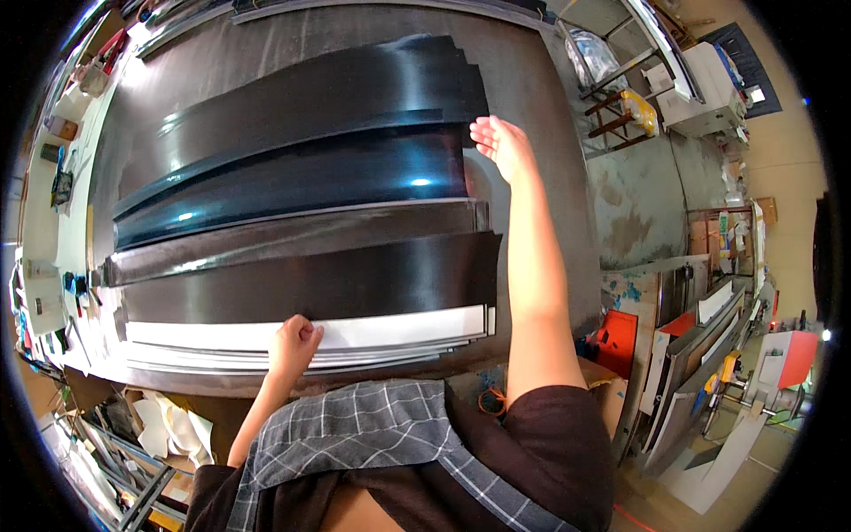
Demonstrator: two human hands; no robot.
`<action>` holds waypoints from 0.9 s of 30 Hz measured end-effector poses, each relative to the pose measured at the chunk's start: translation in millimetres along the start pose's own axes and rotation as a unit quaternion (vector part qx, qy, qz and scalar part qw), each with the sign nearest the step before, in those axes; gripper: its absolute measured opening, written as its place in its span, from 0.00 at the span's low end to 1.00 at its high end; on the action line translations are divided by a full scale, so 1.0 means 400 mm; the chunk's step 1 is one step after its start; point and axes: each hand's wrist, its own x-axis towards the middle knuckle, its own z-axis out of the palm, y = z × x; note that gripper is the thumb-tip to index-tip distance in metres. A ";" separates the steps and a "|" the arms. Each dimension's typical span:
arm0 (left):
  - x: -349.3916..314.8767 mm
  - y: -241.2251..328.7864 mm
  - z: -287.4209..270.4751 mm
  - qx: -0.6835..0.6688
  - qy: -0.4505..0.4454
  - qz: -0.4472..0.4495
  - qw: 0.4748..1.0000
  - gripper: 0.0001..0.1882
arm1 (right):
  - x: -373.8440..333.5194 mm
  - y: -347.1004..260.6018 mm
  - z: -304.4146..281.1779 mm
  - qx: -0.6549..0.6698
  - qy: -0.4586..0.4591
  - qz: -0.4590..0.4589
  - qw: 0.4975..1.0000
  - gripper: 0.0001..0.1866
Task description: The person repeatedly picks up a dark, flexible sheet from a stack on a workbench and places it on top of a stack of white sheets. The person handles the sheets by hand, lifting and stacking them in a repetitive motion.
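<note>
Dark glossy sheets [301, 191] lie in overlapping bands across a wide dark table [550, 204]. Along the near side is a layered stack of long white strips [204, 335], with a flat black sheet [399, 275] bordering it. My left hand [297, 346] rests over the white strips at the black sheet's near edge. Its fingers are curled closed, and whatever they pinch is hidden. Stretched far forward, my right hand [503, 146] hovers by the right ends of the far dark sheets. Its fingers are extended, holding nothing visible; contact with the sheets is hard to judge.
A white side counter [53, 235] with small items runs along the left. Crumpled pale sheets [173, 430] sit low at left. On the right are a wooden stool [616, 124], boards leaning upright [691, 372], and an orange-red panel [613, 344].
</note>
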 end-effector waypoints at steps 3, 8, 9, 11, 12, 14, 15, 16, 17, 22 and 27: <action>0.021 0.005 -0.028 -0.052 0.002 0.001 0.999 0.11 | 0.168 -0.020 0.018 0.004 0.033 0.061 0.998 0.20; 0.066 0.001 -0.042 -0.118 0.025 0.008 0.993 0.08 | 0.299 -0.032 0.034 -0.053 0.085 0.139 0.985 0.25; 0.076 0.002 -0.044 -0.129 0.026 0.016 0.991 0.08 | 0.312 -0.033 0.036 -0.072 0.090 0.148 0.982 0.25; 0.091 0.015 -0.048 -0.141 0.025 0.021 0.990 0.07 | 0.330 -0.043 0.031 -0.109 0.098 0.165 0.975 0.24; 0.098 0.022 -0.048 -0.147 0.023 0.024 0.989 0.07 | 0.345 -0.035 0.020 -0.119 0.105 0.167 0.973 0.23; 0.108 0.036 -0.053 -0.158 0.020 0.028 0.987 0.07 | 0.361 -0.034 0.039 -0.165 0.105 0.146 0.970 0.21; 0.113 0.044 -0.052 -0.164 0.017 0.031 0.986 0.07 | 0.365 -0.032 0.044 -0.187 0.107 0.136 0.967 0.20; 0.116 0.051 -0.055 -0.166 0.017 0.040 0.985 0.06 | 0.370 -0.032 0.047 -0.224 0.084 0.082 0.967 0.19; 0.120 0.060 -0.056 -0.168 0.016 0.051 0.984 0.06 | 0.368 -0.035 0.039 -0.260 0.063 0.027 0.963 0.18; 0.150 0.109 -0.073 -0.211 -0.005 0.085 0.974 0.07 | 0.146 -0.179 0.210 -0.513 0.062 -0.314 0.796 0.16; 0.238 0.130 -0.105 -0.456 -0.033 0.109 0.883 0.14 | -0.326 -0.314 0.323 -0.403 -0.010 -0.511 0.759 0.08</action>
